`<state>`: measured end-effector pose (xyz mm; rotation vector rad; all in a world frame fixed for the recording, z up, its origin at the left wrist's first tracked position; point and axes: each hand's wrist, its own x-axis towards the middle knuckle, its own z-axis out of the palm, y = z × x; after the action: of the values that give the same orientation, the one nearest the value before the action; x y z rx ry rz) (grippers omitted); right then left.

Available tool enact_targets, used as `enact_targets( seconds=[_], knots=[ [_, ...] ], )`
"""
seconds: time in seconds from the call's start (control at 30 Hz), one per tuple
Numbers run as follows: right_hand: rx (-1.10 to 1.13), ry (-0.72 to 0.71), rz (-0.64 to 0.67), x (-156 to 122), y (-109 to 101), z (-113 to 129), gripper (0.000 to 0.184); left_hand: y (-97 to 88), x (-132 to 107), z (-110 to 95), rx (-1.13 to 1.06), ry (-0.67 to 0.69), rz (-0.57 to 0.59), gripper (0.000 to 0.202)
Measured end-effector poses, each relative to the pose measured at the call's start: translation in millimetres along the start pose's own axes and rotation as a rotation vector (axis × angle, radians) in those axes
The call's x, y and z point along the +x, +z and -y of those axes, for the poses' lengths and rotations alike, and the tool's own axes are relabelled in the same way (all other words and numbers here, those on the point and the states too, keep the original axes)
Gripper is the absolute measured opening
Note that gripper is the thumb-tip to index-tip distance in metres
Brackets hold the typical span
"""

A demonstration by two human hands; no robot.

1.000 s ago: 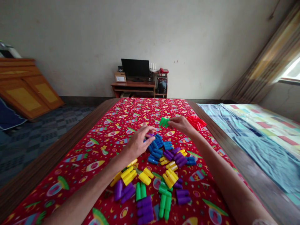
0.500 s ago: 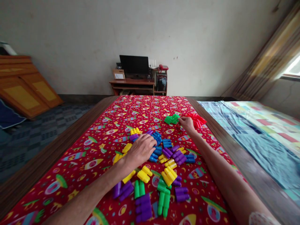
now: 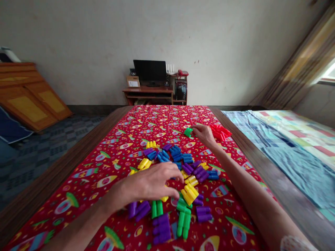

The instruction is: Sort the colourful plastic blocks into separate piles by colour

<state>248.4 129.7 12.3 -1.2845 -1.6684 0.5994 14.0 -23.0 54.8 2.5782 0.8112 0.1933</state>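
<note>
Right hand (image 3: 204, 134), well out over the red cloth printed with rockets (image 3: 162, 123): thumb and index drawn close together at the near-right edge of a small, bright-green, knobbed plastic block (image 3: 187, 132). Whether they pinch it or only touch it, cannot tell. A heap of glossy red plastic pieces (image 3: 221, 132) lies just right of these fingers, behind the knuckles.

Left hand (image 3: 154, 181), nearer the body: thumb and fingers spread apart, curved, the gap facing right; nothing seen between them. Just right of the thumb tip, a yellow, ridged, tube-shaped plastic block (image 3: 190, 194); slightly below the thumb tip, a pair of long green plastic tubes joined side by side (image 3: 184, 223). Beyond the fingers, a cluster of blue ribbed plastic blocks (image 3: 176, 153). Right of the fingertips, purple ribbed plastic blocks (image 3: 201, 173). Below the palm, toward the body, a larger purple ribbed plastic block (image 3: 161, 229).
</note>
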Motion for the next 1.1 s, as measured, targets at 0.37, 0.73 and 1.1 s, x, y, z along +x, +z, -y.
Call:
enact_targets(
  seconds=[0.37, 0.73, 1.1],
  knots=[
    [-0.104, -0.140, 0.107, -13.3, 7.4, 16.7, 0.025, 56.2, -3.5, -10.1, 0.232, 0.193, -0.014, 0.027],
    [-0.207, -0.221, 0.237, -19.1, 12.5, 23.8, 0.026, 37.7, 18.7, 75.8, 0.151, -0.140, -0.453, 0.027],
    [-0.522, -0.493, 0.849, -50.4, 18.5, 47.6, 0.033, 29.3, 17.4, 77.3, 0.159, -0.218, -0.336, 0.018]
  ],
)
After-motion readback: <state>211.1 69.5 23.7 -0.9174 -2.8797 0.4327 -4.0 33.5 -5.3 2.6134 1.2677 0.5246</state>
